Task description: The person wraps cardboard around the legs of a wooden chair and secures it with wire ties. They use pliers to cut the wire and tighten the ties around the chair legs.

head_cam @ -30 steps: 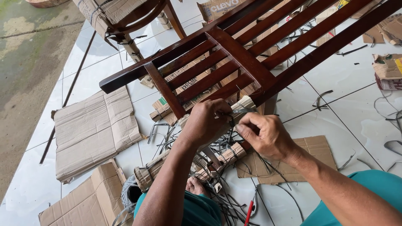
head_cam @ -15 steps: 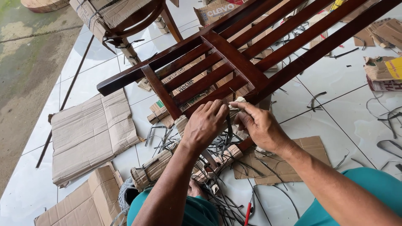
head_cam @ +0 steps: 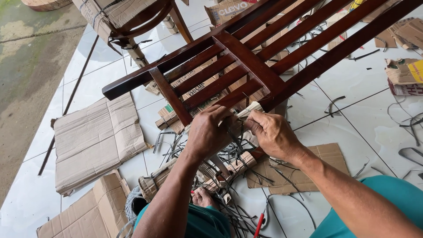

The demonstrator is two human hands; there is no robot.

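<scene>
A dark brown slatted wooden chair frame (head_cam: 246, 61) lies tilted across the white tiled floor. One part of it is wrapped in cardboard (head_cam: 249, 110), just below the frame's cross bar. My left hand (head_cam: 209, 132) grips this wrapped part and black strapping (head_cam: 235, 147) from the left. My right hand (head_cam: 273, 132) pinches the cardboard wrapping and strap from the right. Both hands sit close together, almost touching. Loose black straps hang and tangle beneath them.
Flattened cardboard sheets (head_cam: 94, 141) lie at the left and a piece (head_cam: 304, 176) under my right arm. Black strap offcuts (head_cam: 335, 105) litter the tiles. A second cardboard-wrapped chair (head_cam: 128, 17) stands at the top left. A red-handled tool (head_cam: 259, 219) lies near my knees.
Both hands have moved up toward the frame's cross bar and closed together on the cardboard wrapping; the right hand came in from the right.
</scene>
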